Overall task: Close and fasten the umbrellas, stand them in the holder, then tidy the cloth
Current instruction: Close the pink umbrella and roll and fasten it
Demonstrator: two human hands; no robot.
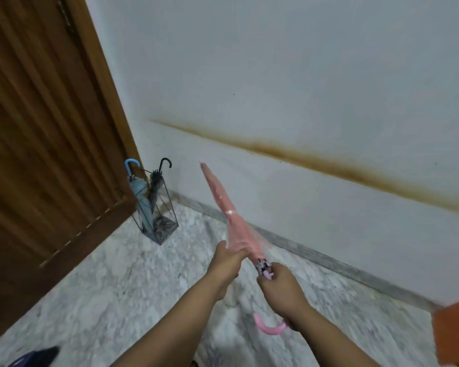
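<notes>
Both hands hold the pink umbrella (232, 221) — the right grip (281, 290) closed round its shaft above the curved handle, the left grip (227, 263) clutching the folded canopy. Its tip points up toward the wall (302, 75). Well apart, the wire holder (156, 207) by the door (37, 128) holds a blue umbrella (141, 197) and a black umbrella (158, 181).

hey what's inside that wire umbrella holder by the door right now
Two closed umbrellas stand in the wire holder: a light blue umbrella with a blue hooked handle, and a dark grey umbrella with a black hooked handle. Their tips at the bottom are too blurred to make out.
</notes>
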